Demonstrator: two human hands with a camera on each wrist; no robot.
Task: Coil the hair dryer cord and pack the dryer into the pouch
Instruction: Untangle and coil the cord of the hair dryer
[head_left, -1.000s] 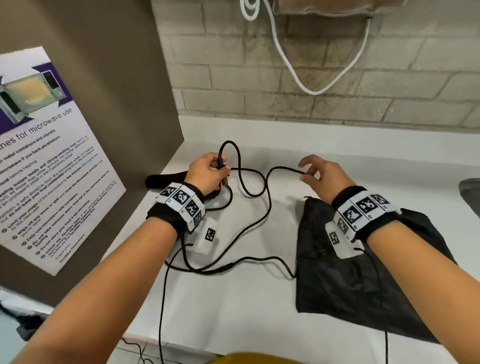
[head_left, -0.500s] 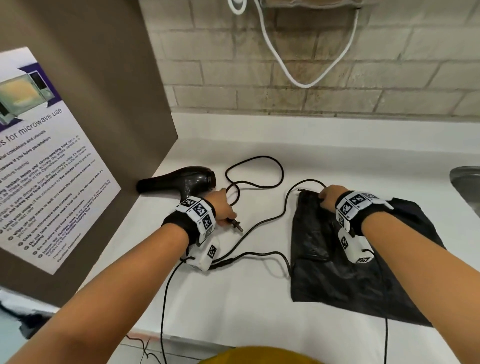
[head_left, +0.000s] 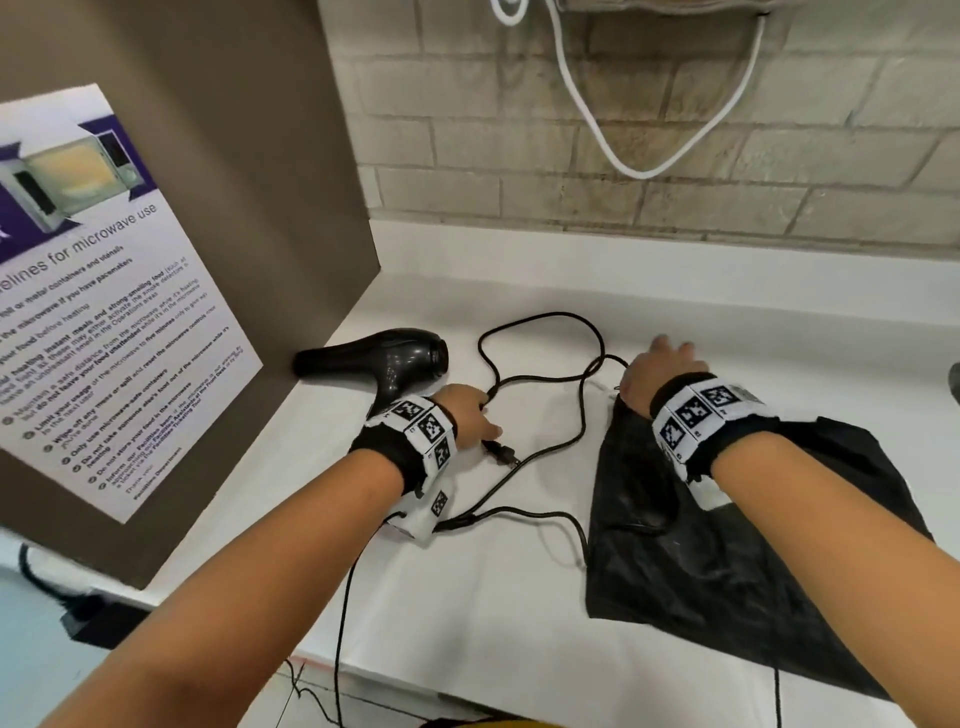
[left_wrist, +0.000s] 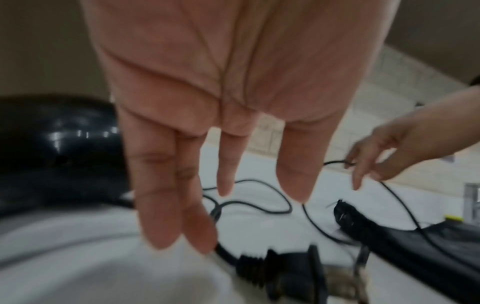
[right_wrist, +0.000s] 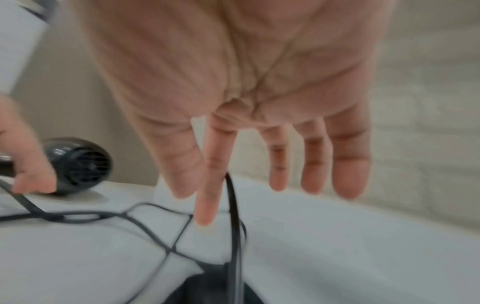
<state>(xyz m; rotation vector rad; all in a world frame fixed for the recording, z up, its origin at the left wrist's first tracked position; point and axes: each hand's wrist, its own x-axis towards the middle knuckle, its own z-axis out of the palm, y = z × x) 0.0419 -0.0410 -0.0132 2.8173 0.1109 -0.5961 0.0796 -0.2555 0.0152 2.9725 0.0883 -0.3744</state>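
the hair dryer (head_left: 387, 358) is lying on the white counter (head_left: 519, 597) at the far left, nozzle against the brown panel (head_left: 234, 182), and its cord (head_left: 543, 382) is sprawling in loose crossing loops between it and the black pouch (head_left: 727, 561) on the right. nothing is coiled yet.

the left hand (head_left: 467, 415) is hovering just above the plug (head_left: 501, 456) with fingers straight and spread, gripping nothing. the right hand (head_left: 657, 371) is reaching past the pouch's far edge, fingers also extended; the cord is running beside its index finger, but no pinch is showing.

the risks, as i am judging them: the loops are crossing each other, so gathering from one end is likely to be dragging a knot tight. a strand is lying along the pouch mouth, so it could be snagging there. pulling hard could be sliding the dryer.

both wrist views are blurring with motion. the pouch opening is sitting under the right wrist, so whether it is open is unclear. the dryer handle is partly hiding behind the left wristband.
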